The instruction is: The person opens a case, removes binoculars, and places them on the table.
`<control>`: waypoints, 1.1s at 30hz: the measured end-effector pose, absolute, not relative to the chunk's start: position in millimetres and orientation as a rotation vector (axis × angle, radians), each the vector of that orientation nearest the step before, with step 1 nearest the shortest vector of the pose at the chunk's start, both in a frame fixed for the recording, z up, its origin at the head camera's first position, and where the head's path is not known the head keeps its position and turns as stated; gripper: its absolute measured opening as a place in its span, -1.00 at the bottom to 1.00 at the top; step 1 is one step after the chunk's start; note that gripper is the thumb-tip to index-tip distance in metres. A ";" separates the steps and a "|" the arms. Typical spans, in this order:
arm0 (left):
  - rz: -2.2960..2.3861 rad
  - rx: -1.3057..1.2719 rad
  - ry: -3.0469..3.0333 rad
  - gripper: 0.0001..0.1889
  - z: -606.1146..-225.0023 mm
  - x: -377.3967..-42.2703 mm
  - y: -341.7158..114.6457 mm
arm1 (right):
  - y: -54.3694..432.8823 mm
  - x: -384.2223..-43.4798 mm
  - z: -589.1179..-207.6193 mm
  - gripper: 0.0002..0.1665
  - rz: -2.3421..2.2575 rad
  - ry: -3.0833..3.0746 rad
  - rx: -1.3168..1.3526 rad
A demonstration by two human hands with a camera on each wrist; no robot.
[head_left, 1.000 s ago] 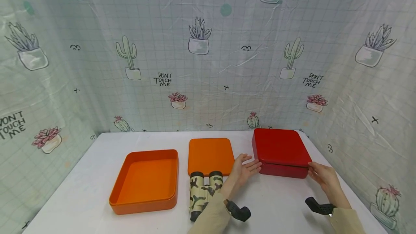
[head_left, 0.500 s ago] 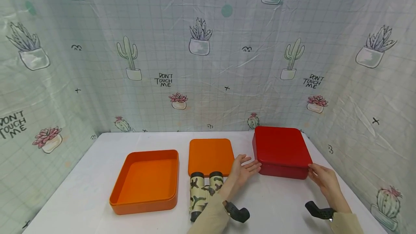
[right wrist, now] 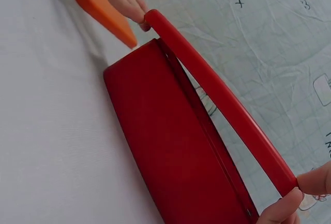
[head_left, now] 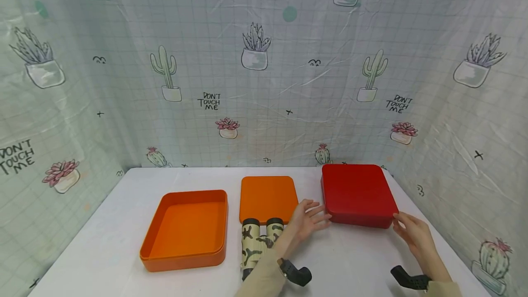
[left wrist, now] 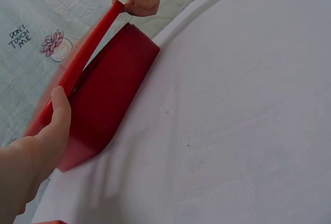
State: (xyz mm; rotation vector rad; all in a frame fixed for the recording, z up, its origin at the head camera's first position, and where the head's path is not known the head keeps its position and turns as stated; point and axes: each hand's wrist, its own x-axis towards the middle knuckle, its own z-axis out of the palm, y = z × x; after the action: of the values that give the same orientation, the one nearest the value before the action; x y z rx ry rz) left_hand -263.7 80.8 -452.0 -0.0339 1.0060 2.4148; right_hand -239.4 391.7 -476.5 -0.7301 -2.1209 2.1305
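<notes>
A red lid (head_left: 360, 191) is held raised over a deeper red box (left wrist: 114, 89); both wrist views show a gap between them. My left hand (head_left: 306, 219) holds the lid's left front corner, its thumb (left wrist: 60, 105) along the rim. At the right front corner, my right hand (head_left: 414, 235) pinches the lid between thumb and finger. The inside of the box is hidden. Left of the hands lies a pair of camouflage-patterned binoculars (head_left: 252, 244), partly covered by my left sleeve.
An open orange box (head_left: 187, 226) stands on the left of the white table (head_left: 103, 228). A flat orange lid (head_left: 268, 198) lies behind the binoculars. Patterned curtains (head_left: 264, 90) enclose the back and sides.
The red lid rose slightly, then shifted a little towards me with both hands. The dark gap along its front no longer shows in the head view. Binoculars and orange pieces stayed put.
</notes>
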 end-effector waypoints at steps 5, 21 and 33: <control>2.363 0.002 1.021 -0.38 -453.4 -262.1 75.9 | 390.6 -233.0 -472.9 -0.13 2.131 -2.151 -0.680; 2.248 0.100 1.098 -0.40 -447.9 -255.2 62.8 | 369.8 -202.6 -446.2 -0.40 2.168 -2.246 -0.609; 2.198 0.108 1.142 -0.43 -438.1 -244.7 55.3 | 365.1 -184.5 -428.8 -0.08 2.179 -2.392 -0.598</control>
State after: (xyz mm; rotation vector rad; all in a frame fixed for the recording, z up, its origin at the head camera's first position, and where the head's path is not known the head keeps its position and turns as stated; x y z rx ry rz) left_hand -244.7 55.3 -438.1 0.1079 1.1420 2.1977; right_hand -184.5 365.1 -428.8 -0.5975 -2.3923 2.1788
